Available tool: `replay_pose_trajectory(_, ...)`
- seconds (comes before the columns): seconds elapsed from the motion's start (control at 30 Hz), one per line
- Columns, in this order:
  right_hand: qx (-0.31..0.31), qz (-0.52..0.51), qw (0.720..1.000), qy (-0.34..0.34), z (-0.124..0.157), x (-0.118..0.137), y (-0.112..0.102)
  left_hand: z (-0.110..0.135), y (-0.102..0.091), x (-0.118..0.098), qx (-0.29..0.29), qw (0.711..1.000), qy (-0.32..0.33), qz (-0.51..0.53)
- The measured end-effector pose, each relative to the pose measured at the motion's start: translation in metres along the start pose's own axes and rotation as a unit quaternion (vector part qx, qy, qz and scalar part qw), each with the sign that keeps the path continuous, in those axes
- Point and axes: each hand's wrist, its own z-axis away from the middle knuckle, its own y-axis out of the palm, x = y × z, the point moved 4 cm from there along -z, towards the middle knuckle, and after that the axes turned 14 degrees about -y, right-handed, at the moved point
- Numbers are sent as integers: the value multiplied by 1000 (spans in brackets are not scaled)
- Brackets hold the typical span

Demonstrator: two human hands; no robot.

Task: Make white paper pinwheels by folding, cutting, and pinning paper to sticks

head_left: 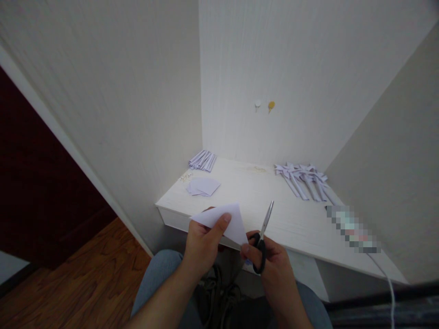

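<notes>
My left hand (202, 240) grips a white piece of paper (229, 224), its thumb lying on top. In my right hand (276, 260) is a pair of scissors (263, 240) with black handles, its blades together and pointing up and away from me. The thumb and a finger of that hand also touch the paper's near right corner. Just beyond, a fanned stack of white paper squares (203, 186) lies on the white desk (243, 185). Finished-looking paper pinwheels (302, 178) on rolled sticks lie in a row at the right.
Rolled paper sticks (202, 161) are bunched at the back left, with small pale pins (185, 177) nearby. A blurred-out phone-like device (353, 230) with a white cable (391, 292) rests at the right. Two hooks, one white and one yellow hook (271, 105), are on the back wall.
</notes>
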Motion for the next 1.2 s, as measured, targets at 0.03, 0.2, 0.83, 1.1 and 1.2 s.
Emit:
replay_pose_trajectory(0.03,2,5,1000,1,0,-1,-1,0,0,0,1,1000,0,-1)
replay_pose_trajectory(0.2,3,3,1000,1,-1,-1,-1,-1,0,1,7,1000,3,-5)
replay_pose_trajectory(0.83,76,51,996,-4,-1,-3,-9,-3,-6,-3,-32,999,13,-11)
replay_pose_trajectory(1.1,119,145,982,-22,-2,10,-14,-3,-7,-7,-21,1000,11,-15)
replay_pose_trajectory(1.2,124,182,975,-5,-1,12,-12,-2,-6,-7,-14,1000,6,-7)
